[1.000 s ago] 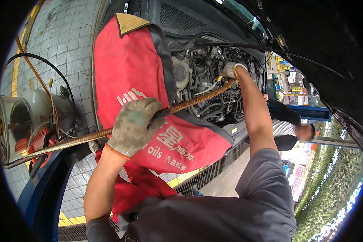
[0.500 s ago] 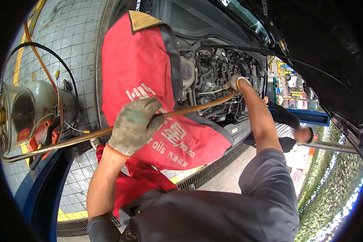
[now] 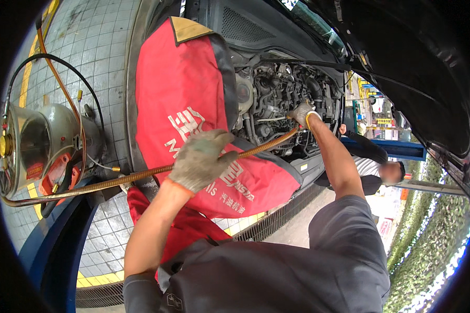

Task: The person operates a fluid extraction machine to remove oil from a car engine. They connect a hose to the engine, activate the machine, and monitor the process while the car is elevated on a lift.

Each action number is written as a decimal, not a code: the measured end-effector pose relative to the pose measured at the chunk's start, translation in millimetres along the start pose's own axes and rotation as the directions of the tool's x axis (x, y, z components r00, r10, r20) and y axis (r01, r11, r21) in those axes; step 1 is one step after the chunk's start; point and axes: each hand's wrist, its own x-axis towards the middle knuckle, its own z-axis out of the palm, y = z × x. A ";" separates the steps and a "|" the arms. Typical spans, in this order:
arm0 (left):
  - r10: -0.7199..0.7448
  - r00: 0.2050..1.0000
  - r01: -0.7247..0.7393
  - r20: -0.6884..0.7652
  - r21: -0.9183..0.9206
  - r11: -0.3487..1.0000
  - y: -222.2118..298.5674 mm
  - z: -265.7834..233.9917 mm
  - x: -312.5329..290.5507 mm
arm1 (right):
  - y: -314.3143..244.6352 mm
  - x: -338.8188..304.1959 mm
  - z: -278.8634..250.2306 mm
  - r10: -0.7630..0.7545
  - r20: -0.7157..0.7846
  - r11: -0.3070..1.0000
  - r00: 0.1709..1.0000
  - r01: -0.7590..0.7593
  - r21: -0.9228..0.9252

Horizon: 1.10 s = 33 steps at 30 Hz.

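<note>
A long, brownish, ribbed hose (image 3: 269, 145) runs across the picture into the open engine bay. My left hand (image 3: 201, 159), in a grey knit glove, closes around its middle, above the red cover. My right hand (image 3: 303, 113), gloved too, is closed at the hose's far end over the engine (image 3: 277, 94). The hose tip and most of the right fingers are hidden. Below my left hand a red fender cover (image 3: 177, 83) with pale lettering drapes over the car's side.
At the left stands a tank (image 3: 70, 128) with a clear chamber, where the hose runs in, and a black cable loop (image 3: 62, 58). A blue lift arm (image 3: 57, 245) lies at lower left. The raised hood (image 3: 418, 57) hangs at the right. Another person (image 3: 373, 164) is beyond the car's front.
My left hand has slid right along the hose, toward the engine. My right hand has shifted slightly left and down, and the hose end beside it has moved a little left.
</note>
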 end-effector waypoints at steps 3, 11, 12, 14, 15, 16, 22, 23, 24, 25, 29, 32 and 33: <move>-0.081 0.989 0.085 0.121 -0.026 0.996 15.2 36.1 34.9 | -0.9 -5.0 10.3 0.133 0.006 0.968 0.991 -0.131 0.212; -0.161 0.937 0.204 0.311 -0.109 0.973 67.2 167.5 135.6 | -27.8 -45.3 31.3 0.243 0.198 0.127 0.950 -0.233 0.964; -0.155 0.944 0.191 0.290 -0.098 0.977 63.3 179.8 143.0 | -31.9 -51.4 30.7 0.243 0.170 0.018 0.955 -0.180 0.984; -0.204 0.933 0.222 0.296 -0.027 0.975 49.8 199.6 154.8 | -43.2 -59.6 30.0 0.113 0.101 -0.217 0.988 -0.074 0.973; -0.260 0.909 0.267 0.324 0.025 0.963 41.7 206.6 159.3 | -48.2 -62.7 30.8 0.041 0.062 -0.347 0.997 -0.044 0.937; -0.266 0.924 0.250 0.273 0.093 0.964 33.9 210.4 161.6 | -54.9 -62.8 30.8 -0.053 0.011 -0.402 0.999 -0.032 0.915; -0.142 0.988 0.127 0.061 0.206 0.970 14.7 197.0 174.0 | -72.4 -67.2 54.9 -0.188 -0.263 -0.703 0.946 0.057 0.709; -0.130 0.989 0.115 0.075 0.175 0.978 15.2 191.7 180.8 | -72.5 -65.0 54.4 -0.160 -0.291 -0.723 0.943 0.089 0.685; -0.192 0.978 0.178 0.081 0.148 0.973 16.2 187.9 185.9 | -67.6 -67.9 59.3 -0.149 -0.250 -0.696 0.957 0.078 0.713; -0.253 0.964 0.242 0.078 0.122 0.962 17.4 185.8 191.9 | -63.8 -69.7 63.3 -0.142 -0.206 -0.668 0.968 0.060 0.742; -0.432 0.887 0.433 0.162 0.028 0.901 23.3 184.1 197.6 | -79.5 -55.5 62.8 -0.132 -0.330 -0.759 0.935 0.119 0.640; -0.193 0.967 0.168 0.167 0.149 0.974 26.8 188.0 198.0 | -89.6 -35.1 55.1 0.011 -0.234 -0.487 0.972 0.210 0.848; -0.302 0.934 0.271 0.190 0.175 0.947 27.5 187.2 198.7 | -92.7 -31.6 53.9 0.055 -0.202 -0.434 0.978 0.205 0.877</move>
